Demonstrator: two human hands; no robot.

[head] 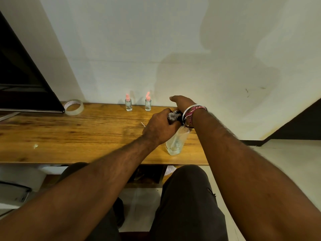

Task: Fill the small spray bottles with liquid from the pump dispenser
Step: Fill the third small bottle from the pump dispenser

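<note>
Clear pump dispenser point(175, 143) in both hands' grip

Pump dispenser point(175, 143) head hidden beneath both hands; right hand point(182, 103) fingers concealed; monitor point(26, 80) cropped at frame's left edge.

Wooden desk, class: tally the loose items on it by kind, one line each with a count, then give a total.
Small spray bottles with pink tops: 2
Clear pump dispenser bottle: 1
Roll of clear tape: 1
Total: 4
</note>
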